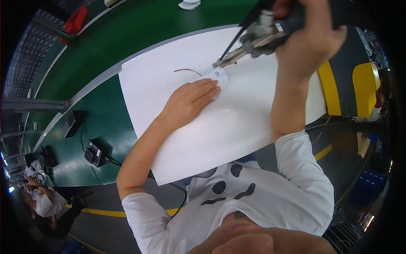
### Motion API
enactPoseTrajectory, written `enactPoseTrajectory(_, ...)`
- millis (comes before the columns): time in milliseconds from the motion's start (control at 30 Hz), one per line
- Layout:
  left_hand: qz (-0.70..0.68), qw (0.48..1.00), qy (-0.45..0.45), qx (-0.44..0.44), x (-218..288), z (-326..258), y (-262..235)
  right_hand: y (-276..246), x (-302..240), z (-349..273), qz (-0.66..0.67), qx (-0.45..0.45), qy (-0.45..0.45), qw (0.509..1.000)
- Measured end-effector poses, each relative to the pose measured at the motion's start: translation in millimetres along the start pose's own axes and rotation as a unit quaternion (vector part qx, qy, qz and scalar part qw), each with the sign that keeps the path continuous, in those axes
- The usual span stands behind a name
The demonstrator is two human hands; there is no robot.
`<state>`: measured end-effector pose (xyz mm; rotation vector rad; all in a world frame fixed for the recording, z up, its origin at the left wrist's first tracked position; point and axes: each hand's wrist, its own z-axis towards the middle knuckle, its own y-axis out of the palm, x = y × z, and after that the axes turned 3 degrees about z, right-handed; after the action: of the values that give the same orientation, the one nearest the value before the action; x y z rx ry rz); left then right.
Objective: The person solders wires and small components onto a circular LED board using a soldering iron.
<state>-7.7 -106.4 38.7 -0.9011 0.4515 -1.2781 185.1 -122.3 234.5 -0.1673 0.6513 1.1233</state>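
Note:
In the head view, a small white round disc with holes lies on a white sheet. My left hand holds the disc at its near left edge, fingers laid together over it; the thumb is mostly hidden. A thin dark wire reaches left from the disc. My right hand is closed around the dark body of a power screwdriver with a metal nose. The tool slants down to the left, its tip at the disc's far edge. Whether the tip touches the disc, I cannot tell.
The white sheet covers part of a green bench. Black box-shaped devices with cables sit at the left. A white part and a red bin are farther off. Yellow panels stand right. Another person is at lower left.

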Motion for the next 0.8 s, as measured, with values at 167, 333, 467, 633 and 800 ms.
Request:
enactPoseTrajectory(167, -0.008, 0.999, 0.040, -0.010, 3, 4, -2, -17, -2, 11, -0.040, 0.005, -0.033, 0.999)
enactPoseTrajectory(333, 0.017, 0.999, 0.032, -0.032, 7, 3, -3, -63, 59, 14, -0.278, -0.047, -0.267, 0.922)
enactPoseTrajectory(467, 0.012, 1.000, 0.023, -0.016, 14, 5, 1, -57, 59, 4, -0.264, -0.050, -0.268, 0.925)
enactPoseTrajectory(633, 0.009, 1.000, -0.004, -0.018, 16, 1, 3, 13, -16, -10, 0.017, 0.008, 0.098, 0.995)
enactPoseTrajectory(800, 0.021, 0.999, 0.005, -0.031, 16, 2, 3, 12, -13, -14, -0.021, -0.015, 0.085, 0.996)
